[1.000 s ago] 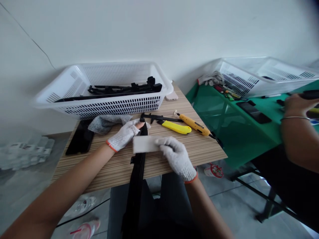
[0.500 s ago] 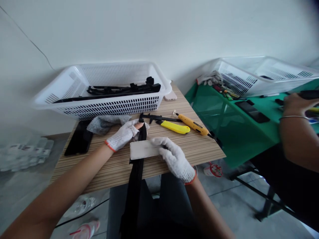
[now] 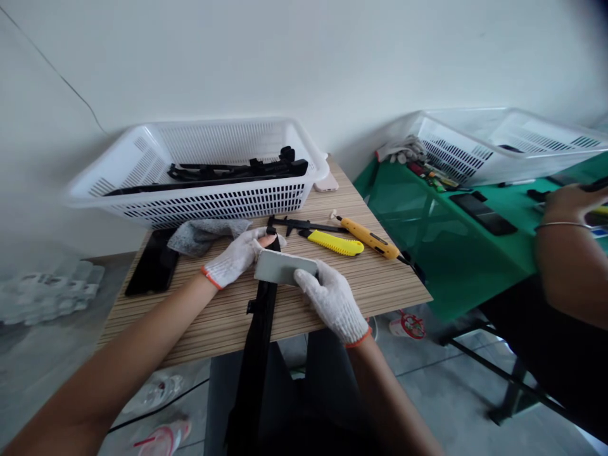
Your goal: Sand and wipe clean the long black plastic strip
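Observation:
My left hand [image 3: 239, 254], in a white glove with an orange cuff and bare thumb tip, grips the upper end of a long black plastic strip [image 3: 260, 329]. The strip runs over the table's front edge down toward my lap. My right hand [image 3: 332, 297], also gloved, is closed on the right end of a flat whitish-grey rectangular block [image 3: 280, 266]. The block lies across the strip, just below my left hand, and is tilted; whether it presses on the strip I cannot tell. Beyond my hands are a black caliper [image 3: 304, 225] and a yellow utility knife [image 3: 335, 242].
A white basket [image 3: 223, 206] with black strips stands at the table's back. Around it are a grey cloth [image 3: 202, 235], a black phone [image 3: 152, 263] and a yellow-orange pen-like tool [image 3: 370, 239]. At right, a co-worker's arm [image 3: 570, 253] reaches over a green table [image 3: 532, 253].
My right hand has moved the block up along the strip, toward my left hand, and tipped it so its face looks darker. My left hand keeps its place.

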Demonstrator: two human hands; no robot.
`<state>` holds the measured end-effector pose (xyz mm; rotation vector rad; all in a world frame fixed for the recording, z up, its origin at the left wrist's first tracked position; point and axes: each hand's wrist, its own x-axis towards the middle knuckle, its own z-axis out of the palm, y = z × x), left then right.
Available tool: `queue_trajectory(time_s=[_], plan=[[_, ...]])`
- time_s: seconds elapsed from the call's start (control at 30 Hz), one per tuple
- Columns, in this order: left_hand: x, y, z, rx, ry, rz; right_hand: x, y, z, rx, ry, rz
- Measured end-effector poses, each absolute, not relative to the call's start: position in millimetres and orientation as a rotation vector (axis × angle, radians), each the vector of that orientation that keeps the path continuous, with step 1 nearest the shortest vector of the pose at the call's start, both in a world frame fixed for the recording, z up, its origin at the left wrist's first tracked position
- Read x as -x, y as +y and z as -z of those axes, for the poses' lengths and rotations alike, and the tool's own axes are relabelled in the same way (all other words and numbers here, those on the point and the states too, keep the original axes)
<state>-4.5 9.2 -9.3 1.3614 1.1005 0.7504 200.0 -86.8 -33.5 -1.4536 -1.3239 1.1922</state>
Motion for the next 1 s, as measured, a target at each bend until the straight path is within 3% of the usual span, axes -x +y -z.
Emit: queue_trajectory(time_s=[0.37,0.5,1.0], plan=[[7.3,11.7,12.6,-1.419,1.091,-0.769,-195.1,-90.6,43.1,1.395,-1.058,-1.170],[6.9,11.1,9.9,-1.470,1.114,-0.764,-197.1,-89.7,40.3,1.312,-1.308,-1.173],[9.5,13.3,8.7,-1.540,1.132,-0.698,-197.0,-87.7,37.1,1.390,-1.338,-1.075]])
